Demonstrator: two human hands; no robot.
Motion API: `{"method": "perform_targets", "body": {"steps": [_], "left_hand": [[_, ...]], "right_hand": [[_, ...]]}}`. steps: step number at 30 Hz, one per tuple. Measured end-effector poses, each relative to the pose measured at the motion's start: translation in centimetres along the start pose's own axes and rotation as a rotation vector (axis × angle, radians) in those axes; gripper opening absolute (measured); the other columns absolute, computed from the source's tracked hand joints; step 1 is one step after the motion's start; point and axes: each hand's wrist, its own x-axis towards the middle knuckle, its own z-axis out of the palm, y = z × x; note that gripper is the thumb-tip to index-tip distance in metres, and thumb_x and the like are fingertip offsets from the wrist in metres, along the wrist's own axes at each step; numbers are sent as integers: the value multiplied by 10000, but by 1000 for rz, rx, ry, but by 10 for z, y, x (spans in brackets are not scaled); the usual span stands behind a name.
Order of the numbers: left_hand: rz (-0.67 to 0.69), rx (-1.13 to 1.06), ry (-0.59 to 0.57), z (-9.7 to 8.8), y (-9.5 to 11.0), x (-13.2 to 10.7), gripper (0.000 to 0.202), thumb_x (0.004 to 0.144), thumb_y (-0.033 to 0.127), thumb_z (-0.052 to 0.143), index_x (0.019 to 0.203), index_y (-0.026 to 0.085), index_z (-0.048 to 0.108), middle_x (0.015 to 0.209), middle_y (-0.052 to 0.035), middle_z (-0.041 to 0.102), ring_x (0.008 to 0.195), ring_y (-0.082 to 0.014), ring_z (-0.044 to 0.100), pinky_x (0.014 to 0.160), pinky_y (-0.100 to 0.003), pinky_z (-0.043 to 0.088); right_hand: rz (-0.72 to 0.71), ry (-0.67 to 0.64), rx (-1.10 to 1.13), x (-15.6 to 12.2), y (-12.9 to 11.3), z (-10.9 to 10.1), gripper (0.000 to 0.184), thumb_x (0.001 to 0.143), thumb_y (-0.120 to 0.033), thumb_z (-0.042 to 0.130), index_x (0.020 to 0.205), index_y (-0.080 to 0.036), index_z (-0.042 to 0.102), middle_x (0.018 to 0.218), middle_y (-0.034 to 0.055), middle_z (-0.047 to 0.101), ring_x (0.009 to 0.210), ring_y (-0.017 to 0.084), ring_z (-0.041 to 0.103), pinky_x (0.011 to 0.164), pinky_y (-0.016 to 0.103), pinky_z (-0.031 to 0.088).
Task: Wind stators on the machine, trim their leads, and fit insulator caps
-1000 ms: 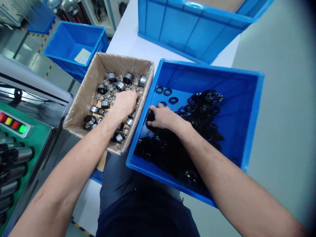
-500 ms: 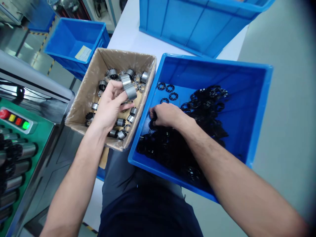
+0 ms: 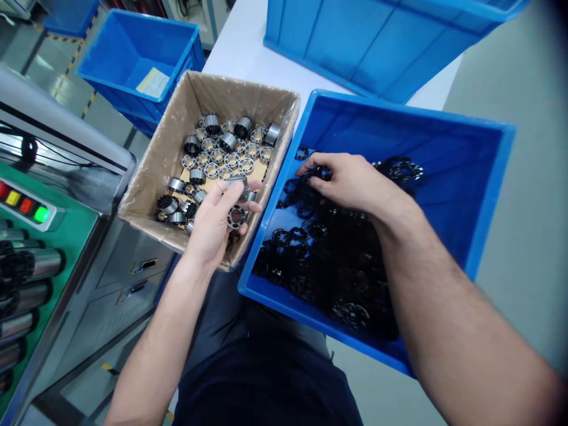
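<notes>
My left hand (image 3: 210,228), over the cardboard box, is closed around steel stator cores; one core (image 3: 236,218) shows its slotted end face, another (image 3: 238,181) lies under the thumb. Inside the blue bin, my right hand (image 3: 350,177) has thumb and forefinger curled about a black slotted ring (image 3: 322,172), its other fingers hidden behind. Many similar black rings (image 3: 306,236) heap up below and beside that hand. The plastic-lined cardboard box (image 3: 153,154) holds several stator cores, some standing with the slotted face up (image 3: 246,165), others on their sides with black end pieces (image 3: 213,123).
The blue bin (image 3: 488,195) stands right against the box. Behind it a larger blue crate (image 3: 337,47) rests on the white table (image 3: 235,44). Another blue crate (image 3: 119,65) with a paper sits back left. A green machine panel (image 3: 80,219) with lit buttons lies left.
My left hand has turned and come down and right, so a core's end face now shows. My right hand has moved up and right, off the bin's left side.
</notes>
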Motion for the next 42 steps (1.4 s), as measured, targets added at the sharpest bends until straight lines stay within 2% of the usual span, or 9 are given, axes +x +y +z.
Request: {"method": "perform_targets", "body": {"steps": [2, 6, 9, 12, 17, 21, 25, 34, 42], "left_hand": [[-11, 12, -9, 0, 0, 0, 411, 1027, 514, 936, 1170, 247, 658, 1328, -103, 894, 869, -175, 834, 515, -197, 472], [13, 3, 8, 1, 0, 0, 478, 1049, 535, 889, 1423, 310, 694, 1038, -37, 834, 777, -191, 801, 507, -235, 457], [40, 12, -5, 3, -1, -1, 491, 1074, 728, 791, 1270, 278, 775, 874, -28, 740, 695, -197, 738, 473, -276, 418], [98, 55, -15, 7, -4, -2, 632, 1082, 901, 702, 1087, 270, 740, 760, -13, 658, 619, -186, 648, 465, -300, 370], [208, 91, -88, 8, -9, -12, 629, 1177, 892, 561, 1079, 286, 694, 854, -19, 695, 636, -182, 592, 518, -341, 362], [226, 67, -162, 8, -10, -20, 427, 1242, 736, 578, 1260, 337, 728, 815, 1, 683, 623, -185, 564, 548, -357, 362], [235, 112, -119, 9, -11, -19, 539, 1192, 815, 607, 1448, 356, 729, 956, -26, 715, 625, -179, 607, 554, -366, 434], [234, 126, -108, 11, -10, -20, 658, 1167, 830, 607, 1598, 344, 716, 1051, -51, 751, 725, -211, 672, 652, -353, 509], [315, 225, -131, 8, -3, -21, 600, 1133, 710, 604, 1556, 302, 720, 1332, -115, 796, 1192, -369, 762, 929, -462, 670]], "right_hand": [[1, 31, 75, -1, 7, 0, 404, 948, -125, 697, 1266, -233, 923, 925, 24, 878, 611, 202, 712, 945, 458, 664], [14, 172, 165, 1, 15, 0, 483, 903, -155, 730, 1374, -185, 834, 954, 53, 870, 589, 198, 685, 836, 472, 681], [-33, 171, 448, -2, 7, 0, 345, 898, -238, 799, 1243, -238, 795, 956, 56, 863, 573, 201, 675, 588, 405, 614], [-213, 46, 840, -15, -16, 2, 285, 908, -347, 929, 1157, -283, 806, 914, 28, 834, 611, 207, 697, 474, 353, 550], [-422, -77, 991, -44, -58, 13, 220, 1025, -410, 915, 1194, -275, 875, 944, 5, 844, 609, 152, 704, 450, 286, 547], [-481, 105, 882, -51, -70, 22, 145, 1068, -373, 885, 1174, -276, 862, 1058, 51, 860, 931, 238, 844, 728, 367, 737], [-510, 175, 848, -53, -72, 29, 109, 1095, -383, 862, 1116, -294, 802, 1105, 62, 840, 1034, 271, 856, 920, 469, 779], [-514, 252, 854, -61, -79, 39, 29, 1131, -276, 765, 1109, -291, 752, 1060, 24, 803, 761, 187, 761, 734, 390, 684], [-500, 337, 768, -60, -80, 43, 89, 1083, -209, 742, 1057, -295, 742, 996, 26, 804, 839, 222, 720, 783, 408, 637]]}}
